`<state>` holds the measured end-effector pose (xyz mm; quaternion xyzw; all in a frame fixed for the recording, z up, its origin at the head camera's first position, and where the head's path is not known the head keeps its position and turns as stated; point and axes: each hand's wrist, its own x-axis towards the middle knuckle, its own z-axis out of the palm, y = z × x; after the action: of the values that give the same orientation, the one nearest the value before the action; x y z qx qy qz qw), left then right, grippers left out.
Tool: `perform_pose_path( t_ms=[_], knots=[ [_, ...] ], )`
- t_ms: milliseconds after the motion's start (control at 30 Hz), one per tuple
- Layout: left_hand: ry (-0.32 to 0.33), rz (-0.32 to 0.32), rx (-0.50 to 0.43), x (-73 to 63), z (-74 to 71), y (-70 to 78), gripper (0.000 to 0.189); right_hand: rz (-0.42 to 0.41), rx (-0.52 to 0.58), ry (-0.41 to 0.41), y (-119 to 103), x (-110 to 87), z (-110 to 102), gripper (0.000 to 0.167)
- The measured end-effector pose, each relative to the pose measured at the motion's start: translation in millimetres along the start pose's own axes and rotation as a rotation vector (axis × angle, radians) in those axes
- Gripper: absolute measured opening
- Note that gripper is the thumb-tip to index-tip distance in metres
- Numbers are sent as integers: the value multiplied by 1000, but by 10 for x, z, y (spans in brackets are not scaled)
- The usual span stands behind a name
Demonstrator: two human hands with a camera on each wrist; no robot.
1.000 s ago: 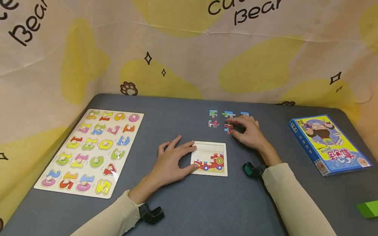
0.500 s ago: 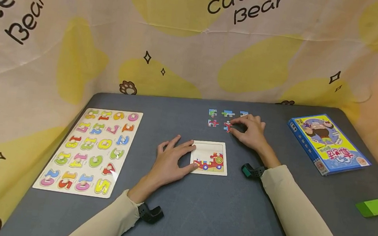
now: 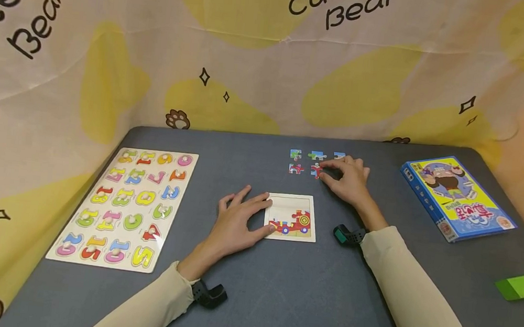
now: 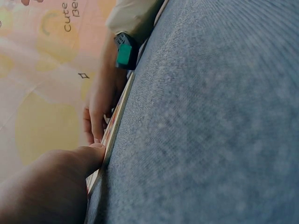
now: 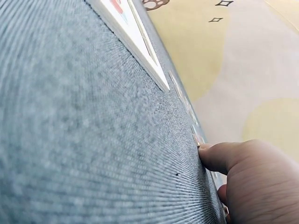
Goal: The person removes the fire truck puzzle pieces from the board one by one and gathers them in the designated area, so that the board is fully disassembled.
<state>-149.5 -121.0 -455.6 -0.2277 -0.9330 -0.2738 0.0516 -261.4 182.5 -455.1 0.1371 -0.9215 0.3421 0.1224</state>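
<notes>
My left hand [image 3: 239, 222] rests with spread, fairly straight fingers on the left edge of a small square puzzle frame [image 3: 293, 198]. In the left wrist view, its thumb [image 4: 93, 156] lies on the rim of that frame. Lower down inside the frame sit joined pieces showing part of a red vehicle. My right hand [image 3: 347, 181] is behind and to the right, thumb and index finger pinching the right side of a red-and-blue jigsaw piece [image 3: 315, 170] on the table. In the right wrist view, the thumb [image 5: 212, 156] meets the piece's edge low at the tabletop.
Several loose jigsaw pieces [image 3: 317, 155] lie in two rows at the back. A number puzzle board [image 3: 172, 228] is on the left. To the right are a blue-and-yellow box [image 3: 459, 201] and a green block [image 3: 522, 287]. A printed cloth [image 3: 247, 67] hangs behind the table.
The right hand's index finger has drawn back slightly to the right, from over the jigsaw piece to its right side. The left hand stays on the frame. The view shifts slightly.
</notes>
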Motion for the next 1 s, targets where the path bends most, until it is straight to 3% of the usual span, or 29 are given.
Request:
perform_pose_path(
  t_ms=[333,700,1000],
  knots=[
    [4,-2,-7,-2,-2,-2,61,-7,1,15,0,0,6,31],
    [-1,-6,-9,-3,4,-5,61,-55,99,82,7,-53,-2,25],
    [-3,-2,-9,2,-2,-6,61,-150,206,-8,-46,-205,4,25]
  ],
)
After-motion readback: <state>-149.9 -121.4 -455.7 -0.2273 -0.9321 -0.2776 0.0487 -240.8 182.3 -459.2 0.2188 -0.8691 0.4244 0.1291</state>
